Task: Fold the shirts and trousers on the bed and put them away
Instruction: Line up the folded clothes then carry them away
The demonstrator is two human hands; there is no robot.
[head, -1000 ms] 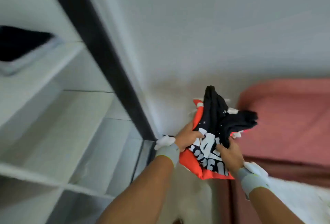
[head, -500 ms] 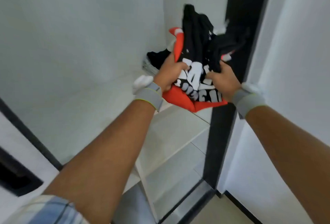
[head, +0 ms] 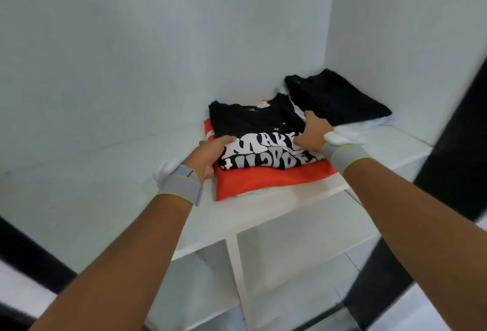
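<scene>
- The left hand grips the left edge of the stack: fingers lie on the black shirt, thumb curls under by the orange shirt.
- The right hand holds the stack's right side, thumb on the black shirt's white lettering, fingers curled over its right edge.
- Both wrists wear grey bands with white padding.
- The black shirt lies folded on top of the folded orange shirt; the two rest flat on a white shelf inside a wardrobe.
- Just right of the stack, a second pile sits in the back corner: a dark folded garment on top of something white. It touches or nearly touches the stack by the right hand's fingers.
- Below the shelf a white divider splits the space into two compartments.
- A dark door frame runs down the right side.
</scene>
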